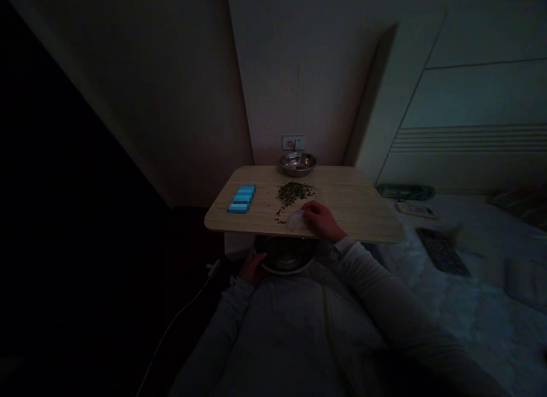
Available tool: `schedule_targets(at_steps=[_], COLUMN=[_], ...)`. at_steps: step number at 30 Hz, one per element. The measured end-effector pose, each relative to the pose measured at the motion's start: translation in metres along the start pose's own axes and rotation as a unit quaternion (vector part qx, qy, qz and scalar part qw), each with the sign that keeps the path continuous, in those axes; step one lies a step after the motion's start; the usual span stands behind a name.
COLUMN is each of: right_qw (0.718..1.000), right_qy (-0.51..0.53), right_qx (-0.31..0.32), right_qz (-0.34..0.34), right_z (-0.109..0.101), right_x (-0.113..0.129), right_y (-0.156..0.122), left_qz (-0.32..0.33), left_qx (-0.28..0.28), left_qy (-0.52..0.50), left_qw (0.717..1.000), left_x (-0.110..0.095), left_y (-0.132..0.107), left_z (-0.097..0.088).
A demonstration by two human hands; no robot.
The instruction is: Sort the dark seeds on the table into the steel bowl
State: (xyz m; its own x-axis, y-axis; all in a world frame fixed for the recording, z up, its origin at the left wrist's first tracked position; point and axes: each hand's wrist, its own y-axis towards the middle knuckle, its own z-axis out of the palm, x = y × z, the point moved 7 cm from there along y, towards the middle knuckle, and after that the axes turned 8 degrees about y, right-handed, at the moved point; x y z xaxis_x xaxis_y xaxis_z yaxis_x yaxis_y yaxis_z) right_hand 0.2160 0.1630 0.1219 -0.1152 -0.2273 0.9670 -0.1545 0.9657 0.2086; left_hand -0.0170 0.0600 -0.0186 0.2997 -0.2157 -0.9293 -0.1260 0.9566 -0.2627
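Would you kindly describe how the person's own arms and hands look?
The left hand and right hand look ungloved. Both long sleeves appear greyish in the dim light; a small item, possibly a watch, shows by the right cuff.

No text, label, brand or number can be read. The bright screen (pixel 242 198) on the worktop (pixel 354 200) is broken into coarse blue blocks, so any writing there is lost, and whatever marks the wall socket plate (pixel 294 142) carries are too small to tell; the pale flat object (pixel 417 209) on the bed (pixel 482 306) is too dark and blurred to read.
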Motion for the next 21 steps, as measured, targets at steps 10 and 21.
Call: schedule_targets(at_steps=[10, 21], right_qw=[0.999, 0.998], right_qy=[-0.01, -0.015], right_qx=[0.04, 0.055], right_qz=[-0.006, -0.038], right_z=[0.006, 0.008], right_x=[0.003, 0.007], right_y=[-0.003, -0.003], left_qz=[0.042, 0.011], left_qx=[-0.02, -0.001], left_qy=[0.068, -0.009], left_qw=[0.997, 1.0], left_x=[-0.012, -0.006], left_y=[-0.004, -0.003], left_z=[-0.006, -0.003])
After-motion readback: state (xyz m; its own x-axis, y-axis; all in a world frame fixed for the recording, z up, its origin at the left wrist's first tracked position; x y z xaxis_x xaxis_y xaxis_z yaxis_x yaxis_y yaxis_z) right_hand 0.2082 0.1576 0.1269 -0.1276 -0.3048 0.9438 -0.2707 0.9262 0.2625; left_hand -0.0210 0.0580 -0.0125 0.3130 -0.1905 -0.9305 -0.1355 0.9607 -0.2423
